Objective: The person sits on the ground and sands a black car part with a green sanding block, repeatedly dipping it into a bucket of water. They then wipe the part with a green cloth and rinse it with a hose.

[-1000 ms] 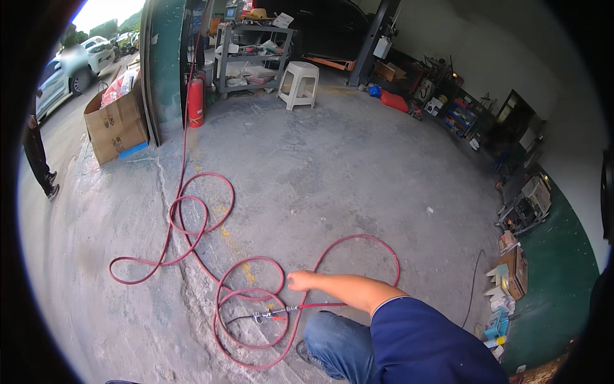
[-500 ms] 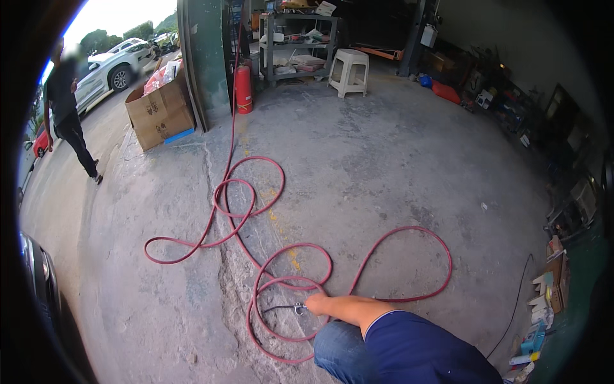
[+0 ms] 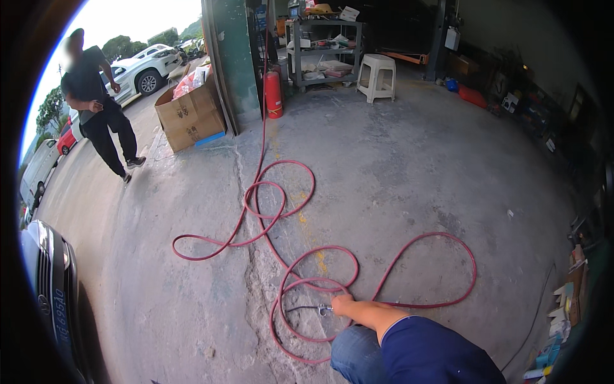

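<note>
My right hand (image 3: 342,305) is closed around an air blow gun (image 3: 325,310) low over the concrete floor. The gun has a silvery body with a hook-like part below it, and its thin dark nozzle (image 3: 299,308) points left. A long red air hose (image 3: 313,248) lies in loops on the floor, passing around and under the gun. Where the hose joins the gun is hidden by my hand. My bent knee in blue jeans (image 3: 355,358) is just below my right forearm. My left hand is out of the picture.
A person (image 3: 102,102) in dark clothes walks outside at left, near a parked car's front (image 3: 48,281). Along the back stand a cardboard box (image 3: 192,118), a red fire extinguisher (image 3: 273,95), a grey shelf cart (image 3: 325,54) and a white stool (image 3: 377,77). Clutter lines the right wall.
The view has swung left, shifting the scene rightward. The person outside has stepped and turned. My right hand still grips the blow gun near the same hose loops.
</note>
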`<state>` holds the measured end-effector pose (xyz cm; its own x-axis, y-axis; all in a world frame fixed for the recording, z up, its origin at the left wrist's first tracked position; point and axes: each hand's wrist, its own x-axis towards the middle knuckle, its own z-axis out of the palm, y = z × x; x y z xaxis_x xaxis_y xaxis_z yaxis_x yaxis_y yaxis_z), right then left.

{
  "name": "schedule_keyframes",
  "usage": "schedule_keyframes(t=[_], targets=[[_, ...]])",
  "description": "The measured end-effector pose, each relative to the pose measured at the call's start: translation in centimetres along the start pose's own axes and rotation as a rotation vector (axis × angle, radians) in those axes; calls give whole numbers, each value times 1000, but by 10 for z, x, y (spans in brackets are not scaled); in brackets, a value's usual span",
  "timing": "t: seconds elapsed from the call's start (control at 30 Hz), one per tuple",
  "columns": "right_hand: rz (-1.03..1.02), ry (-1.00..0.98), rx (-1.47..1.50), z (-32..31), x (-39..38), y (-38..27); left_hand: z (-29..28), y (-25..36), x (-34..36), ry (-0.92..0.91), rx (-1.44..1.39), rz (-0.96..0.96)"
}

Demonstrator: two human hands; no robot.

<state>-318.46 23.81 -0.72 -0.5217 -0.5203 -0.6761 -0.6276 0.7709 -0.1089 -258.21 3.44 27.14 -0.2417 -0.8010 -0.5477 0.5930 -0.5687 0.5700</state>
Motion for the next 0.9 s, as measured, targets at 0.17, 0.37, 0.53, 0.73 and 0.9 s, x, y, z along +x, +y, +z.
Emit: schedule_keyframes(t=[0.17,0.37,0.53,0.73,0.9], targets=[[-108,-134,-67,1,0,-25,13,-1,-9,-163,-252,-30],[-45,-669,848,-13,-28,31,44,-39,14,-281,-197,143],[-518,-235,735,-168,-126,-72,45,-42,31,-345,-286,76],[-1200,-127,848,-245,-247,-173,61,-72,59,-406,-330,34],[-785,-1163,1394,-198,-298,-217,68,-66,55,-373,-196,107]])
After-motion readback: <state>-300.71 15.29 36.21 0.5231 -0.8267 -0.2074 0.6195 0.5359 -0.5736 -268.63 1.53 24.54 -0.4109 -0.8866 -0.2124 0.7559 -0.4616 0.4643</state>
